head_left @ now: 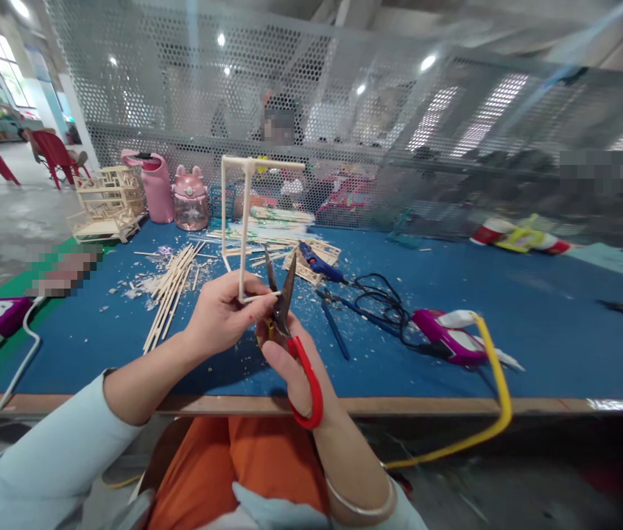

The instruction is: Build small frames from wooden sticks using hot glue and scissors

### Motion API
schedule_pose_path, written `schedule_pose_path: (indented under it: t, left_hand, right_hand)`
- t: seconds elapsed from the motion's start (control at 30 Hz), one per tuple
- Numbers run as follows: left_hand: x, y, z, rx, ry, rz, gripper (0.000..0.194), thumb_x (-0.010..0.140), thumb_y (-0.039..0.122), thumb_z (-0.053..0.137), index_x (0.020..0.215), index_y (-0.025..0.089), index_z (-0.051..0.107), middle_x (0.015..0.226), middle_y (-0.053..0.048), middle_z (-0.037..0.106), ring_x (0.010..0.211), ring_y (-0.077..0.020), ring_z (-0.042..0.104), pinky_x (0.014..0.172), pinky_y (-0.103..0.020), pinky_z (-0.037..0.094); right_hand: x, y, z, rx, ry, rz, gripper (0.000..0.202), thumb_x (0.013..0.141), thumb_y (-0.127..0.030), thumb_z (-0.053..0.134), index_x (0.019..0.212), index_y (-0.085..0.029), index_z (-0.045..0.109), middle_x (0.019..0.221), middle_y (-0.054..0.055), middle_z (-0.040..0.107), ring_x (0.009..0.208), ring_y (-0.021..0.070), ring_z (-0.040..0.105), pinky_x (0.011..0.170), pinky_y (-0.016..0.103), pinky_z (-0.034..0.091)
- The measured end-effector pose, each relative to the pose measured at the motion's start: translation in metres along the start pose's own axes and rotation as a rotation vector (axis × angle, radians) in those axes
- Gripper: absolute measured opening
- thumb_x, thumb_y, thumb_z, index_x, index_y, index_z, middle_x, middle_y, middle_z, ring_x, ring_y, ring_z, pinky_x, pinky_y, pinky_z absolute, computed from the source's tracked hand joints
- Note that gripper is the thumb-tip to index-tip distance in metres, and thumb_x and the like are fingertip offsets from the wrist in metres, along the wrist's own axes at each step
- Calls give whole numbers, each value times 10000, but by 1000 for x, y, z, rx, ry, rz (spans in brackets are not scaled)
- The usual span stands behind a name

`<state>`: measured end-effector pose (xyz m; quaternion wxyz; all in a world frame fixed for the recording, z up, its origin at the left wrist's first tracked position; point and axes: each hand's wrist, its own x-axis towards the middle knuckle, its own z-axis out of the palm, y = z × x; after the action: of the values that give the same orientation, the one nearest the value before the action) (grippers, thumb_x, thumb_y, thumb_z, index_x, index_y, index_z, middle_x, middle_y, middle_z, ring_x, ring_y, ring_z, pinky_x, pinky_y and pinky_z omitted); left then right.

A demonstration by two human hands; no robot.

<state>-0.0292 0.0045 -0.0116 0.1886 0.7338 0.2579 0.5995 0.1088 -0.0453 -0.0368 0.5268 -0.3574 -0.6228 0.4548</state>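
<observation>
My left hand (pixel 224 313) pinches the lower corner of a pale wooden stick frame (pixel 246 221), which stands up above my fingers. My right hand (pixel 294 368) is closed on red-handled scissors (pixel 307 383), with the thumb through one loop. The scissor blades point up and are spread apart, and the end of the frame's lower stick lies at them. Behind my left hand, a bundle of loose thin sticks (pixel 174 291) lies on the blue table mat. A blue glue gun (pixel 319 263) rests beyond the scissors.
Pliers (pixel 334 324), black cable and a purple power strip (pixel 449 337) lie to the right. At the back left are a stick model (pixel 108 202), a pink bottle (pixel 155 188) and a clear cup (pixel 191 202). A perforated metal screen (pixel 179 88) rises behind the table.
</observation>
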Motion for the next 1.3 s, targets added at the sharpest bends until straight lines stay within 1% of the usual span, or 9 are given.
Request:
schedule_pose_path:
  t: [0.23, 0.5, 0.7, 0.83, 0.93, 1.0, 1.13, 1.2, 1.3]
  left_hand:
    - [1, 0, -2, 24, -20, 41, 81, 788, 213, 623, 730, 165, 592, 694, -24, 641, 627, -101, 578, 590, -211, 463]
    - [3, -1, -4, -25, -24, 37, 100, 790, 220, 619, 716, 162, 590, 670, -16, 625, 598, -98, 571, 568, -212, 460]
    - [1, 3, 0, -53, -88, 10, 118, 787, 241, 612, 695, 169, 601, 659, -21, 624, 613, -110, 559, 593, -234, 451]
    - [2, 5, -1, -43, -69, -102, 147, 787, 279, 599, 693, 168, 580, 666, -19, 603, 608, -109, 537, 577, -234, 431]
    - [7, 3, -9, 51, -80, -171, 157, 790, 294, 567, 699, 168, 551, 684, -11, 579, 617, -111, 523, 572, -234, 417]
    - [12, -1, -17, 210, -180, -209, 141, 781, 283, 550, 700, 167, 549, 681, -5, 561, 619, -117, 517, 576, -238, 412]
    - [16, -15, -30, 578, -623, -208, 105, 751, 235, 534, 700, 164, 593, 746, -26, 579, 662, -139, 540, 616, -253, 417]
    - [14, -21, -32, 699, -800, -217, 117, 747, 223, 527, 725, 168, 628, 838, -44, 609, 707, -151, 567, 645, -259, 427]
    - [13, -25, -39, 752, -928, -251, 185, 732, 278, 581, 865, 185, 670, 1045, -66, 610, 825, -181, 604, 733, -276, 453]
  right_hand:
    - [0, 1, 0, 24, -10, 2, 493, 737, -509, 627, 1121, -224, 510, 881, 31, 523, 804, 166, 500, 738, 312, 428]
    - [3, -2, 6, -53, 86, -3, 337, 793, -484, 566, 943, -183, 550, 717, -12, 464, 602, 96, 384, 525, 233, 332]
    - [6, 9, 16, 168, 96, 144, 261, 814, -467, 547, 820, -212, 495, 477, -95, 261, 376, 59, 224, 359, 212, 187]
    - [8, 14, 18, 165, 145, 91, 277, 801, -474, 572, 827, -208, 501, 502, -81, 347, 400, 65, 304, 371, 211, 238]
    - [5, 14, 13, 263, 224, 116, 320, 770, -502, 596, 868, -213, 500, 533, -81, 385, 422, 61, 330, 385, 198, 272]
    - [1, 14, 4, 321, 281, 121, 329, 749, -495, 620, 879, -217, 501, 538, -85, 386, 433, 54, 335, 394, 184, 275]
    - [-10, 15, -24, 375, 381, 61, 314, 724, -478, 641, 847, -225, 502, 530, -85, 416, 438, 54, 369, 406, 178, 311]
    - [-15, 15, -40, 376, 428, 20, 307, 714, -478, 642, 827, -230, 500, 520, -84, 432, 430, 60, 380, 406, 187, 331]
    - [-20, 14, -60, 360, 472, -12, 310, 697, -485, 647, 818, -238, 504, 509, -81, 448, 420, 69, 390, 404, 201, 345]
